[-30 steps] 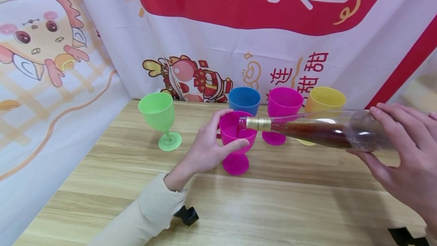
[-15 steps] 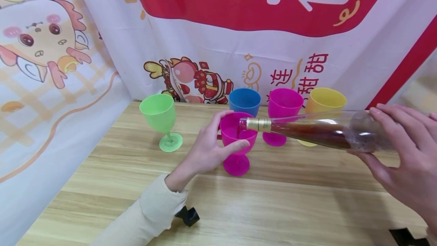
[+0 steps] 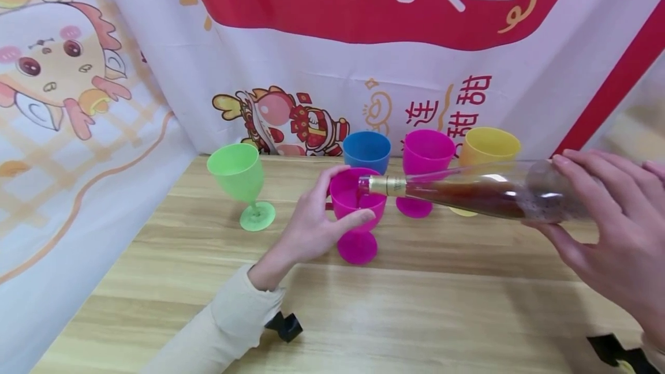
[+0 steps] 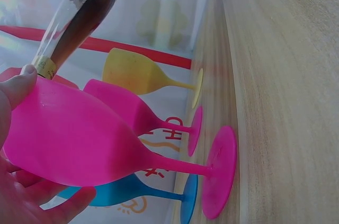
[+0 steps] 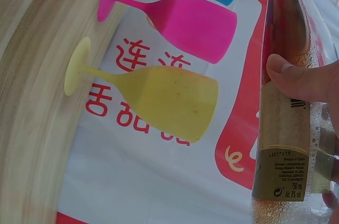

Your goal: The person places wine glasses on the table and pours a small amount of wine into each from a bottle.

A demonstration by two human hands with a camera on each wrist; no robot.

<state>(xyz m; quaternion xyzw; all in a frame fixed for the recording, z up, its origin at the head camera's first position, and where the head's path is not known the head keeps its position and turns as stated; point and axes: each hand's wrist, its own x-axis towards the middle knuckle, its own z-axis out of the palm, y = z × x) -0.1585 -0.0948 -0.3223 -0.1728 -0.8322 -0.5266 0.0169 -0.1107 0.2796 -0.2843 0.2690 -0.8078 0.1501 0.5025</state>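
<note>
My left hand [image 3: 322,218] curls round the bowl of a magenta goblet [image 3: 357,247], thumb on the near side. The goblet's foot stands on the wooden table. At the right, my right hand [image 3: 618,218] grips the lower body of a clear glass wine bottle [image 3: 467,192]. The bottle lies nearly level, its gold-collared neck over the goblet's rim, and reddish-brown liquid runs from its mouth into the bowl. The liquid level inside cannot be made out. In the right wrist view, the thumb presses beside the bottle's gold label [image 5: 283,173].
Behind stand a blue goblet [image 3: 366,149], a second magenta goblet [image 3: 428,149] and a yellow goblet [image 3: 490,144], the last partly behind the bottle. A green goblet [image 3: 239,175] stands to the left. A printed cloth [image 3: 322,62] hangs along the table's back edge.
The whole head view has shifted slightly. The bottle and both hands keep nearly the same pose over the magenta goblet, with the bottle's base end a little higher in view.
</note>
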